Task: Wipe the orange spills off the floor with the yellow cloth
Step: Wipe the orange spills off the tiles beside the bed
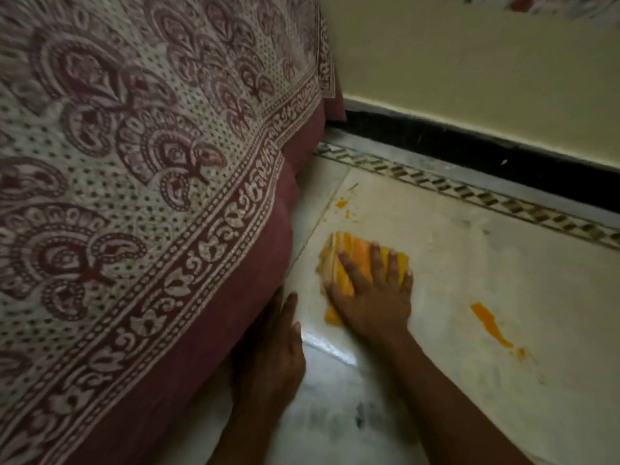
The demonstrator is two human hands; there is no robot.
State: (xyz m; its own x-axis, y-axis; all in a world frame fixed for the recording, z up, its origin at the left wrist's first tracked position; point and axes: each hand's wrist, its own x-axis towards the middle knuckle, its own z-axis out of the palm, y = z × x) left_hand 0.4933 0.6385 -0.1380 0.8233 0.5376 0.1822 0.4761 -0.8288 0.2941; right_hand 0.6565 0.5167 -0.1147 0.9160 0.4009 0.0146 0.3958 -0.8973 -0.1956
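The yellow cloth (349,255), stained orange, lies bunched on the pale marble floor (469,263). My right hand (372,290) presses flat on it with spread, straight fingers. A small orange spill (343,204) sits just beyond the cloth, near a tile joint. A longer orange streak (489,323) lies to the right of my hand, with a small dot past its end. My left hand (275,344) rests flat on the floor beside the hanging bedcover, fingers straight.
A patterned maroon and cream bedcover (134,196) hangs down on the left and reaches the floor. A mosaic border strip (469,193) and a black skirting (469,146) run along the cream wall behind.
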